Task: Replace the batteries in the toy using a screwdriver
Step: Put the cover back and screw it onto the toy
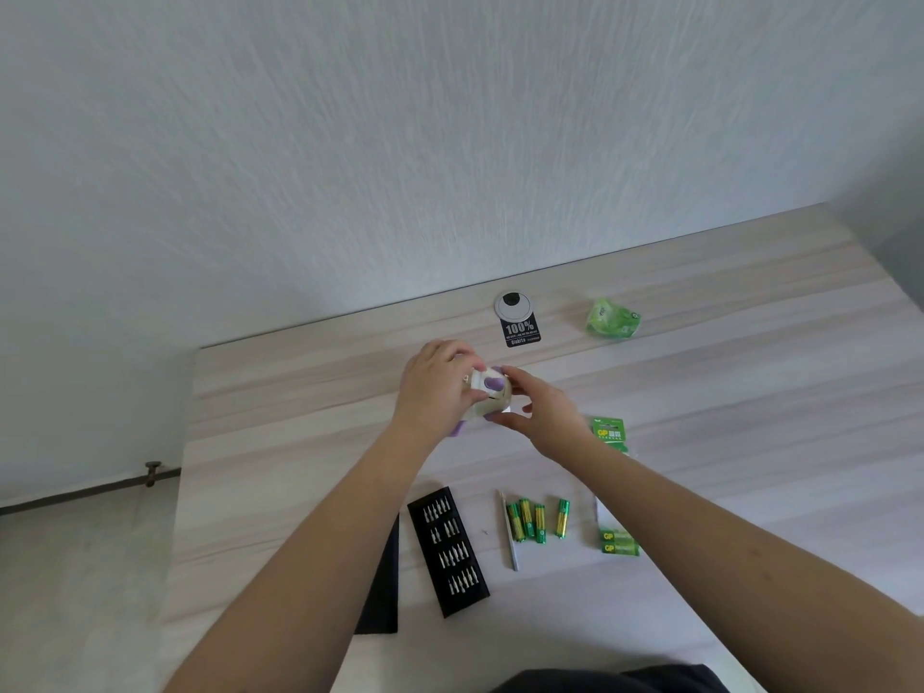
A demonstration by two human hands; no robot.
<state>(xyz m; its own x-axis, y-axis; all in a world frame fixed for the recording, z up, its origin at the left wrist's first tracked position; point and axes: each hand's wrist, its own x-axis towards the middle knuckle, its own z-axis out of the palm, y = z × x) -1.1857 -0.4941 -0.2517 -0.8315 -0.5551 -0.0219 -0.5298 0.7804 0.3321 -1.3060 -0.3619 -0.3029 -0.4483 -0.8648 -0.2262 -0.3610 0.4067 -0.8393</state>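
Over on the left of the desk [280, 442] lies a flat black lid [387, 587], and just beside it my black bit tray [448, 551] sits open with rows of silver bits showing. Up above those, my left hand [436, 387] is curled round the white and purple toy [487, 392], gripping it from the left side and holding it over the middle of the desk. My right hand [537, 410] meets it from the other side, fingertips pinching the toy's near right edge, thumb reaching across the top. Below, nearer me, the slim screwdriver [508, 530] lies on the desk, touching a cluster of three green and gold batteries [527, 521]; a fourth battery [562, 517] lies apart just to their right. Further right, two packed batteries [619, 541] peek out beside my right forearm, with a green battery card [608, 430] above them. At the back sit a round grommet [511, 305], a black sticker [520, 330] and a crumpled green wrapper [611, 318].
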